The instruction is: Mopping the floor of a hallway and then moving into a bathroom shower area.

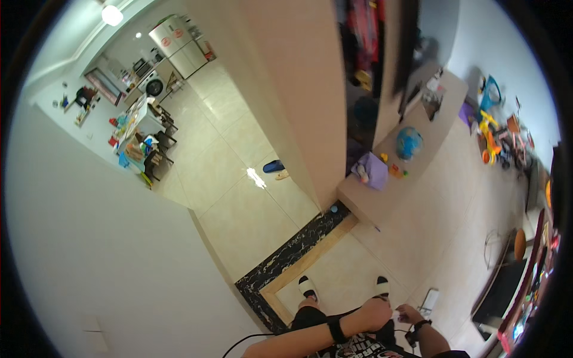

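Low in the view, in front of my body, my left hand point(376, 314) is closed, its fingers curled. Close beside it, my right hand point(410, 314) pinches a small white piece point(395, 315) that sits between the two hands. The piece is too small to name, and its left end meets my left fingers. A black cord point(412, 339) hangs by my right wrist. Just beyond my right hand, a white flat oblong thing point(430, 297) lies on the floor. Each wrist wears a black band.
My slippered feet stand beside a black marble threshold strip point(280, 250). A low ledge point(364, 200) ahead carries a purple bag point(371, 171) and a globe point(409, 143). Ride-on toys point(490, 140) line the right wall; a cluttered table point(540, 271) stands nearer. Slippers point(274, 166) lie beyond the doorway.
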`<state>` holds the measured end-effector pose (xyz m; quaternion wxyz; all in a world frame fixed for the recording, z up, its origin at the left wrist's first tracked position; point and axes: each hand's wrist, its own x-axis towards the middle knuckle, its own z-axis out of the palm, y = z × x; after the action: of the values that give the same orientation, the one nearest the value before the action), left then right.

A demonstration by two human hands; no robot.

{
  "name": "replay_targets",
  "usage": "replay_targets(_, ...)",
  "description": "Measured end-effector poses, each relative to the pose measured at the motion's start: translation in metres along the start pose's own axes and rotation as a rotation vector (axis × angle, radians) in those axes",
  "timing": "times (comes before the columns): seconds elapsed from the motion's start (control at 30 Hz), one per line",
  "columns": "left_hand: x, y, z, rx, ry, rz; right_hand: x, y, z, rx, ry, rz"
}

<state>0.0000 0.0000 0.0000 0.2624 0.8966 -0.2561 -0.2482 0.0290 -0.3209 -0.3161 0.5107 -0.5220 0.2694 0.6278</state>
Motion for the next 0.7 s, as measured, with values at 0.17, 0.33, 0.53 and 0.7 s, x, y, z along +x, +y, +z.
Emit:
replay_targets(0.17,-0.137,-0.067,-0.036,-0.03,-0.057,-0.039,-0.02,-0.049,0.213,-0.032,0.202,0.064)
replay_targets(0.33,-0.208,-0.098,-0.097,-0.008,0.06,-0.07,-0.005,-0.087,0.279,-0.108,0.142,0.101)
replay_targets(0.53,-0.243,-0.176,-0.136,0.006,0.145,-0.036,0.038,-0.139,0.361,-0.122,0.166,0.232)
replay_targets(0.7,-0.26,-0.267,-0.165,-0.016,-0.06,-0.018,0.091,-0.173,0.393,-0.085,0.175,0.414)
